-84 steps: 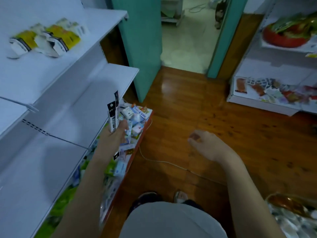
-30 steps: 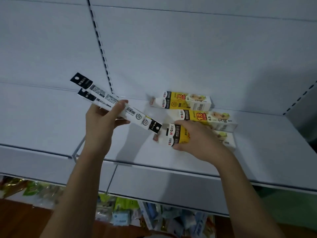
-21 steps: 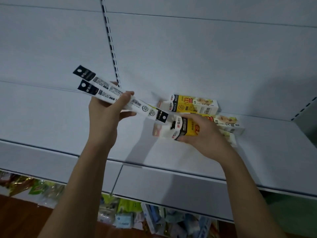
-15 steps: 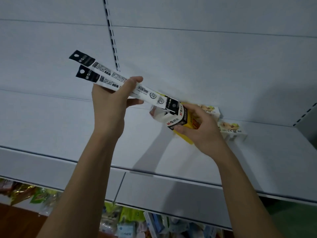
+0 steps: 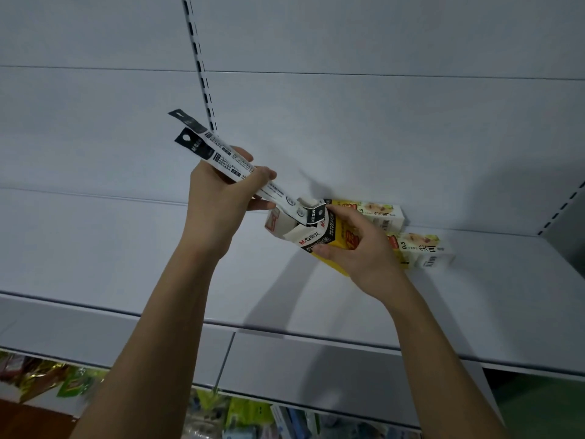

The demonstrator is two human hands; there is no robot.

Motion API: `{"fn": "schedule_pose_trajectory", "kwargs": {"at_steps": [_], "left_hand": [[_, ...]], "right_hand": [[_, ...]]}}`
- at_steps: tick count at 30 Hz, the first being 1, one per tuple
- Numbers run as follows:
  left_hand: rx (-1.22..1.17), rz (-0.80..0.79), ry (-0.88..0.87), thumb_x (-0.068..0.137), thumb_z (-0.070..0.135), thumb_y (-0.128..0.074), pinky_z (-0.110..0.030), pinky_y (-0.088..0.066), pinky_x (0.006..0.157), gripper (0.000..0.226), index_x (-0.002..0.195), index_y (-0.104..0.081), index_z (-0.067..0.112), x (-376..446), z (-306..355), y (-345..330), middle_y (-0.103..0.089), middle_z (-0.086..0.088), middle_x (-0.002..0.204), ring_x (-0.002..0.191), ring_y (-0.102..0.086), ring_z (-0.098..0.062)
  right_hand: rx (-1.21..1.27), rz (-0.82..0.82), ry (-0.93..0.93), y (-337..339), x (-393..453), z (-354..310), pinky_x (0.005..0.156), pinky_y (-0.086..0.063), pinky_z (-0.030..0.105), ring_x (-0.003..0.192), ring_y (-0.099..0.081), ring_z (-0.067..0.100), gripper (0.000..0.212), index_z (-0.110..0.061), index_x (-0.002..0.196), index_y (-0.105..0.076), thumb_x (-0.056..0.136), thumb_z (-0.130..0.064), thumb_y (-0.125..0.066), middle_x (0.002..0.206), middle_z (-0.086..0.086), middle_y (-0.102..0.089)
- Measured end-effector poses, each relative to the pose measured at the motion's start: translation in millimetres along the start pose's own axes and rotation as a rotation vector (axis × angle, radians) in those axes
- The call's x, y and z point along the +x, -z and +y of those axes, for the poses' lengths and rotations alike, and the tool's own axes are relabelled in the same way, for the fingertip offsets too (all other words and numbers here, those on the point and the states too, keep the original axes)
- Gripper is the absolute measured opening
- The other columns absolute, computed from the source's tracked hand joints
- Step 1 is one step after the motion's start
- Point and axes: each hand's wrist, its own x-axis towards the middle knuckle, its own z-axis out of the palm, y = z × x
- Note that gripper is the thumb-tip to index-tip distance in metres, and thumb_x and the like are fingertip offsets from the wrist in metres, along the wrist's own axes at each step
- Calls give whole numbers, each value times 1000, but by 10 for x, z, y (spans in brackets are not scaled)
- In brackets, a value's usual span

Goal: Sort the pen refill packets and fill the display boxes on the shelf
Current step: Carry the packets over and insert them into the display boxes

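My left hand (image 5: 218,201) grips two long white-and-black pen refill packets (image 5: 221,160), slanted down to the right. Their lower black ends sit in the open mouth of a yellow-and-white display box (image 5: 304,229). My right hand (image 5: 357,251) holds that box tilted above the white shelf (image 5: 158,258), flaps open toward the packets. Two more yellow-and-white display boxes lie on the shelf behind my right hand, one by the back wall (image 5: 376,212) and one nearer (image 5: 421,248).
A slotted upright rail (image 5: 202,74) runs up the white back panel. Another slotted rail (image 5: 563,207) stands at the right. Colourful packaged goods (image 5: 240,413) lie on a lower level under the shelf's front edge.
My right hand lifted the display box off the shelf and tilted it up. My left hand brought the two packets down so that their ends went into the box's open mouth.
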Motion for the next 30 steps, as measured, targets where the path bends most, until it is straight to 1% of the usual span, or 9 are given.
{"fn": "schedule_pose_trajectory", "kwargs": {"at_steps": [4,8,13,17,22,25,27,29,30], "left_hand": [[-10,-40,12,86,-1,-70,-38,-61,66,22,101,-54,1,-14,-21,-37,-70,-20,90,87,-74,-28],[-70,-56,31,86,-2,-69,-36,-60,64,20,92,-53,8,-19,-20,-77,-70,-23,94,89,-74,-29],[-102,-30,43,87,-2,-68,-32,-59,63,19,94,-53,7,-12,-31,-70,-70,-26,98,90,-73,-30],[-116,-44,52,88,-3,-67,-31,-59,63,19,92,-52,9,-30,-34,-121,-71,-24,99,88,-74,-27],[-116,-53,60,86,-5,-68,-30,-60,59,18,94,-53,2,-78,-88,-263,-64,-34,104,86,-74,-31],[-75,-38,77,85,-2,-72,-34,-61,61,21,98,-55,-2,-83,-152,-342,-70,-24,94,83,-75,-28],[82,-52,97,84,5,-76,-36,-61,66,19,93,-59,6,-120,-240,-425,-74,-11,89,81,-75,-23],[173,-62,125,84,9,-76,-32,-61,67,15,86,-63,14,-170,-321,-479,-76,-4,88,80,-74,-19],[179,-63,142,84,10,-76,-29,-60,64,13,87,-65,13,-182,-337,-484,-76,-3,88,80,-74,-18]], "right_hand": [[15,3,7,13,8,23,85,-48,11,108,-60,-5,60,-35,124,-60,75,-12,-84,117,-18,-66],[13,6,10,35,20,47,91,-50,19,112,-60,1,61,-33,127,-60,75,-12,-84,119,-16,-66],[39,4,12,55,22,35,86,-49,12,110,-61,-2,62,-31,127,-59,75,-10,-84,120,-14,-67],[31,-4,6,63,36,42,87,-50,15,109,-61,-1,62,-29,129,-60,75,-11,-83,119,-14,-67],[33,0,11,67,44,37,86,-51,16,108,-62,0,60,-24,130,-59,76,-11,-83,118,-12,-67],[25,2,19,52,47,26,85,-51,16,106,-62,-1,59,-25,128,-61,75,-12,-83,116,-13,-67],[7,-18,15,1,40,5,80,-49,13,102,-62,-3,55,-29,122,-62,75,-13,-84,110,-16,-68],[14,-26,9,-49,42,-10,75,-49,11,96,-64,-5,51,-35,115,-62,75,-12,-84,102,-19,-69],[0,-24,7,-60,42,-22,73,-49,9,95,-63,-7,51,-39,113,-61,75,-12,-84,101,-20,-69]]}}
